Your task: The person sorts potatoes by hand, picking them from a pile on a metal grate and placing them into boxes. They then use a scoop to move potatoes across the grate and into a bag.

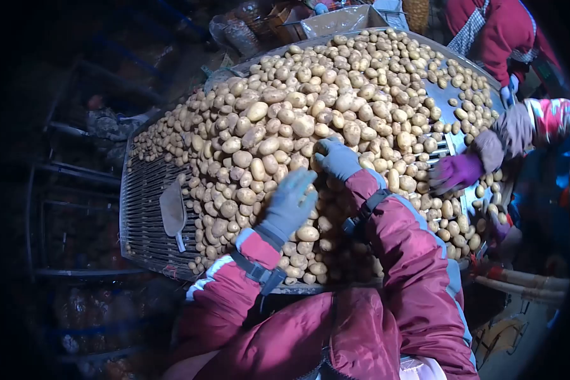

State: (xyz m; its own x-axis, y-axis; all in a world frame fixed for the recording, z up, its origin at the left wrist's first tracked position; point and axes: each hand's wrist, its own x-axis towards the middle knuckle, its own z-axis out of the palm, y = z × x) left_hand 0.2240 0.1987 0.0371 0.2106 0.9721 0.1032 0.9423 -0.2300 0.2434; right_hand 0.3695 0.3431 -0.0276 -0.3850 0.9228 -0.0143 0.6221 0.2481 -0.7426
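A large heap of potatoes [253,136] covers a slatted metal table [149,209]. My left hand [289,201], in a grey-blue glove, lies over the front of the heap with its fingers spread and nothing held in them. Just right of it and farther up, my right hand [337,158], also gloved, touches the potatoes with its fingers bent down. Its fingertips are partly hidden, and whether it grips a potato is unclear. Both my sleeves are dark pink, with black straps at the wrists.
A scoop [172,208] lies on the slats at the left. At the right, a co-worker's purple-gloved hand [455,173] reaches over the potatoes. Another person in red [487,38] leans in at the top right. An open lined box [345,22] stands beyond the far edge.
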